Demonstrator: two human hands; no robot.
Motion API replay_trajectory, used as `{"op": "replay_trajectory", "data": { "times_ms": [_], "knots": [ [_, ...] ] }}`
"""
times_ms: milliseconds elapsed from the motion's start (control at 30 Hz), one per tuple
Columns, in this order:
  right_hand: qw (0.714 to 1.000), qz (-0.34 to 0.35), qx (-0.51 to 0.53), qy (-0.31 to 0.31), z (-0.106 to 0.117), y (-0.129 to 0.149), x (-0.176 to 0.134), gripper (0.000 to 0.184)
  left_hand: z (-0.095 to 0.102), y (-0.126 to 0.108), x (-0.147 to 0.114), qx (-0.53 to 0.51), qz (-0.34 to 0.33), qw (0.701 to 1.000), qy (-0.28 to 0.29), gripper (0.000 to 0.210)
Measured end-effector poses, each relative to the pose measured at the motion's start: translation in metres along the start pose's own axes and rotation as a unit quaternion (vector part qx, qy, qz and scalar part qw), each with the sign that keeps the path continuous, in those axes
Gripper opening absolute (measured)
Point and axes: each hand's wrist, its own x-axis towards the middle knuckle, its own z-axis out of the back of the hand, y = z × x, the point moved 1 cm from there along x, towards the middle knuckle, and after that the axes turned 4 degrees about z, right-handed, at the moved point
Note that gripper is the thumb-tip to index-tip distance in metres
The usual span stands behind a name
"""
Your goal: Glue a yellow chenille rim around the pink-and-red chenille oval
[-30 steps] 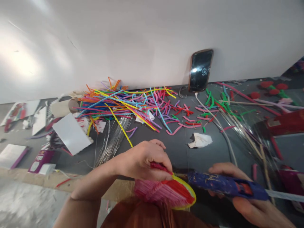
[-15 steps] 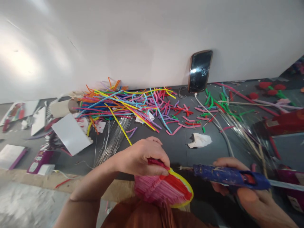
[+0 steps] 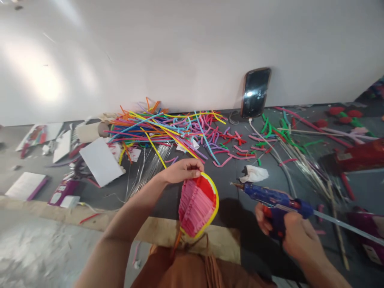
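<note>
My left hand [image 3: 186, 170] pinches the top of a pink and red piece made of rows of pipe cleaners [image 3: 199, 206]. A yellow pipe cleaner runs along its right edge and bottom, with a whitish line just inside the upper right. The piece hangs upright above the table's front edge. In my right hand [image 3: 288, 228] is a blue hot glue gun [image 3: 270, 197], its nozzle pointing left, apart from the pink piece. A long clear glue stick [image 3: 345, 224] sticks out of its back end.
A heap of coloured pipe cleaners [image 3: 156, 130] lies along the wall, with cut pieces to its right. A phone [image 3: 256, 93] leans on the wall. White crumpled paper [image 3: 255, 173], a white card [image 3: 101, 162], thin wires [image 3: 157, 160] and a purple box [image 3: 64, 193] lie around.
My left hand has raised the pink piece and turned it more upright, showing more of its face. The glue gun has moved back and tilted, its nozzle now farther from the piece's edge.
</note>
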Motion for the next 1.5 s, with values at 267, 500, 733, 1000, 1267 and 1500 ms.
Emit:
{"op": "replay_trajectory", "data": {
  "times_ms": [267, 500, 733, 1000, 1267, 1500],
  "knots": [
    [0.995, 0.051, 0.087, 0.015, -0.036, -0.007, -0.016, 0.03, -0.032, 0.026, 0.009, -0.173, -0.101, 0.979, -0.038, 0.039],
    [0.99, 0.13, 0.02, 0.046, -0.058, -0.005, -0.005, 0.035, -0.055, 0.035, 0.009, -0.32, -0.067, 0.943, -0.064, 0.018],
    [0.991, 0.12, 0.039, 0.038, -0.065, -0.02, 0.014, 0.038, -0.047, 0.03, 0.001, -0.324, 0.028, 0.933, -0.153, 0.018],
    [0.995, 0.097, 0.01, 0.015, -0.052, -0.015, 0.023, 0.038, 0.006, 0.025, -0.036, -0.232, 0.052, 0.916, -0.323, 0.038],
    [0.991, 0.068, -0.081, 0.079, -0.041, -0.001, 0.043, 0.029, -0.001, 0.002, -0.026, 0.027, 0.106, 0.969, -0.223, 0.021],
    [0.99, 0.023, -0.098, 0.094, -0.039, -0.018, 0.043, 0.033, -0.002, 0.001, -0.017, 0.097, 0.106, 0.966, -0.214, 0.012]
  ]
}}
